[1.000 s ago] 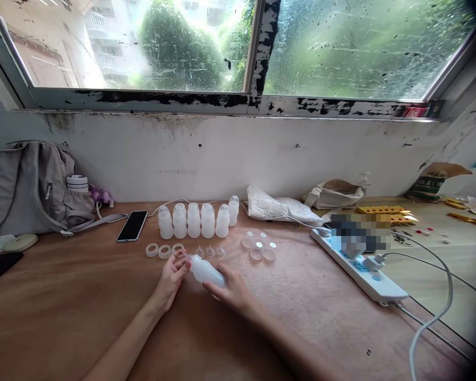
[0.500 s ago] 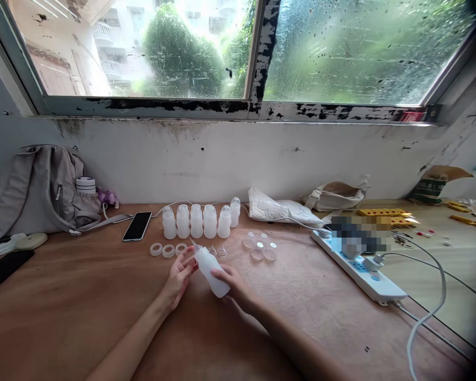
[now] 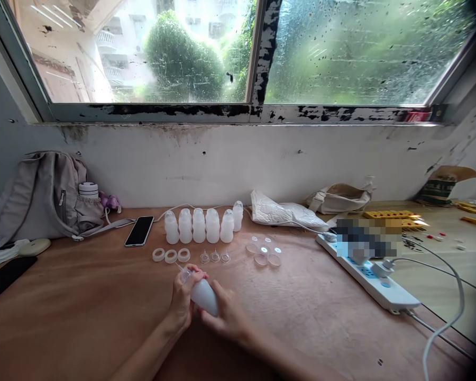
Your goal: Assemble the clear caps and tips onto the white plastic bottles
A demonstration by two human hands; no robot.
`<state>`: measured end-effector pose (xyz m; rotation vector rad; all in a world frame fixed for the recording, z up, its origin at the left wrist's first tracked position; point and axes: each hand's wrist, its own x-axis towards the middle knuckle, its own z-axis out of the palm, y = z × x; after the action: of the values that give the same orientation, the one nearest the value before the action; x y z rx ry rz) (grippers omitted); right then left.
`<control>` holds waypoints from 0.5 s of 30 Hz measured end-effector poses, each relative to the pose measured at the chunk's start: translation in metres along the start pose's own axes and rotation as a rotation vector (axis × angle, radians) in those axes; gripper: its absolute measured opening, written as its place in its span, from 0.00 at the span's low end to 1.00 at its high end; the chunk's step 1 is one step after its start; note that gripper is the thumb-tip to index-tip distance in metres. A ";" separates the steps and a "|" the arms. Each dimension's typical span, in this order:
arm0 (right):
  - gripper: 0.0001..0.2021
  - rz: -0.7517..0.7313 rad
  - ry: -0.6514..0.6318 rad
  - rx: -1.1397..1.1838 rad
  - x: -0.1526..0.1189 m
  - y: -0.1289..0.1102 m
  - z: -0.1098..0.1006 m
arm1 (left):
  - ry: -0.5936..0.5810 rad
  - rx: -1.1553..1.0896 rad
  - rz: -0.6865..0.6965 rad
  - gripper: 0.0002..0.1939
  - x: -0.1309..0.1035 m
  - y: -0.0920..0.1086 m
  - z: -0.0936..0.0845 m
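A frosted white baby bottle [image 3: 204, 297] is tilted over the table, its top pointing up and left. My left hand [image 3: 184, 296] is closed around its neck, and a clear pointed teat tip [image 3: 180, 266] sticks out above the fingers. Around the bottle's body my right hand [image 3: 228, 312] is closed. Beyond the hands lie three white screw rings [image 3: 171, 256] and three clear teats [image 3: 214, 256] in a row. Several clear discs and domed caps [image 3: 261, 259] lie to their right. Several capped bottles [image 3: 199, 227] stand behind in a line.
A phone [image 3: 139, 231] lies left of the bottles, beside a grey backpack [image 3: 43, 196]. A white plastic package [image 3: 281, 210] rests near the wall. On the right, a power strip [image 3: 396, 299] with cables [image 3: 460, 296] stretches along the table, near yellow blocks [image 3: 392, 215].
The bottle has come nearer to me. My left hand has gone from fingertips beside the teat to a closed hold around the neck. My right hand still holds the body.
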<state>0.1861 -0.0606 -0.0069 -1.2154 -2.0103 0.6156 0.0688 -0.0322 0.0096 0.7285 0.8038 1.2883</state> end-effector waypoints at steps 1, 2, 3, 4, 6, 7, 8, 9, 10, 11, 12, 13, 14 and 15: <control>0.17 0.011 -0.025 0.067 0.001 -0.002 -0.003 | -0.021 0.001 0.000 0.08 -0.001 0.002 0.001; 0.16 0.026 -0.048 0.131 0.001 -0.003 -0.006 | -0.039 0.005 0.007 0.08 -0.002 0.004 0.002; 0.15 0.043 -0.069 0.190 0.002 -0.004 -0.010 | -0.055 0.010 0.017 0.08 -0.003 0.007 0.003; 0.15 0.059 -0.088 0.244 0.003 -0.005 -0.013 | -0.075 0.018 0.025 0.08 -0.004 0.008 0.004; 0.15 0.086 -0.125 0.333 0.003 -0.005 -0.017 | -0.123 0.037 0.036 0.08 -0.004 0.011 0.004; 0.15 0.100 -0.136 0.366 0.003 -0.005 -0.018 | -0.143 0.044 0.040 0.08 -0.004 0.011 0.004; 0.16 0.120 -0.134 0.387 0.003 -0.005 -0.018 | -0.155 0.050 0.042 0.08 -0.003 0.011 0.004; 0.16 0.146 -0.119 0.395 0.002 -0.004 -0.018 | -0.158 0.050 0.043 0.08 -0.002 0.010 0.003; 0.15 0.175 -0.092 0.396 0.002 -0.004 -0.017 | -0.161 0.044 0.037 0.10 0.000 0.009 0.002; 0.15 0.201 -0.054 0.398 0.001 -0.004 -0.016 | -0.169 0.034 0.021 0.13 0.001 0.007 0.001; 0.14 0.217 -0.013 0.407 0.001 -0.004 -0.014 | -0.185 0.025 -0.005 0.16 0.002 0.004 0.000; 0.14 0.225 0.025 0.427 0.001 -0.003 -0.013 | -0.211 0.019 -0.040 0.19 0.003 0.002 -0.001; 0.14 0.225 0.050 0.453 0.001 -0.002 -0.013 | -0.242 0.019 -0.079 0.20 0.004 -0.001 -0.001; 0.14 0.223 0.059 0.478 0.002 -0.001 -0.013 | -0.269 0.025 -0.119 0.21 0.004 -0.004 -0.001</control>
<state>0.1946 -0.0581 0.0023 -1.1471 -1.5631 1.0840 0.0701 -0.0287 0.0055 0.8412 0.6349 1.0489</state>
